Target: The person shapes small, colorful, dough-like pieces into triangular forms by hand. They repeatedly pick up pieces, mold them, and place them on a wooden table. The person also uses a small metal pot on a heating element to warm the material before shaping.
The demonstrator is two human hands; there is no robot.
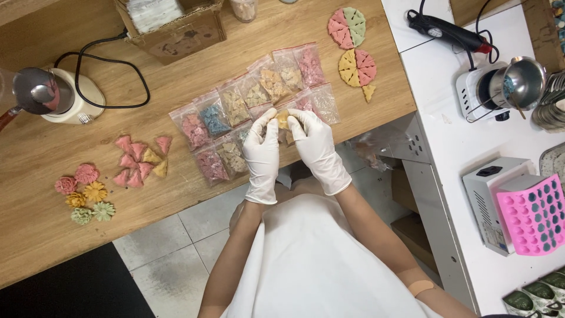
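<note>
From my feed, the nearest thing is the white apron (pixel 318 265) filling the bottom of the view, with grey floor tiles (pixel 176 247) showing beside it. Just beyond, both hands in white gloves meet over the near edge of the wooden table (pixel 47 235). I see my left hand (pixel 262 147) and right hand (pixel 315 144) pinching one small tan piece (pixel 283 119) between the fingertips, fingers closed around it from both sides; most of the piece is hidden by the gloves. It sits just above the row of clear bags (pixel 253 112), which lie in two overlapping rows directly under and beyond the hands, filled with pink, blue, tan and pale chips.

Left of the bags, a cluster of pink and yellow wedges (pixel 140 160) lies on the wood, and further left of that a group of small flower shapes (pixel 85 197) in pink, yellow and green. Beyond the bags to the right, two round discs (pixel 353 47) made of pink, green and yellow segments lie close together. Beyond the bags to the left stands a cream appliance (pixel 65 97) with a black cord, and a cardboard box (pixel 176 26) at the far edge. Well to the right of the bags, on a white counter (pixel 447 135), I see a steel pot (pixel 521 82) on a small burner and a pink mould (pixel 532 215).
</note>
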